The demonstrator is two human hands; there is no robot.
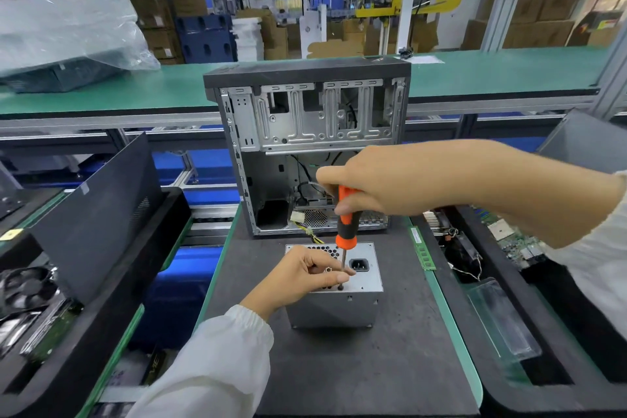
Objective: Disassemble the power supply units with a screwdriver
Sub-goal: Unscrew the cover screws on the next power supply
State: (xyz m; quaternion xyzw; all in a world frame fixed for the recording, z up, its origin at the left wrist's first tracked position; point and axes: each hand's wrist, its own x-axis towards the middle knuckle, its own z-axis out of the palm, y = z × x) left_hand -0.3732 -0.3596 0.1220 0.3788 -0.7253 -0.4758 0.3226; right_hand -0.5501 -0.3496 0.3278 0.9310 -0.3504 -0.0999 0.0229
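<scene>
A grey metal power supply unit (359, 302) stands on the dark mat (356, 360), its socket face turned up. My right hand (383, 180) grips the top of an orange and black screwdriver (346, 220) held upright. Its tip sits on a screw near the front edge of the unit's top face. My left hand (305, 273) rests on the unit and pinches the screwdriver's metal shaft low down, near the tip.
An open, empty computer case (305, 119) stands upright just behind the unit, with loose cables hanging out. Black trays flank the mat: fans and a leaning side panel (98, 214) on the left, circuit boards (509, 241) on the right. A green RAM stick (422, 253) lies at the mat's right edge.
</scene>
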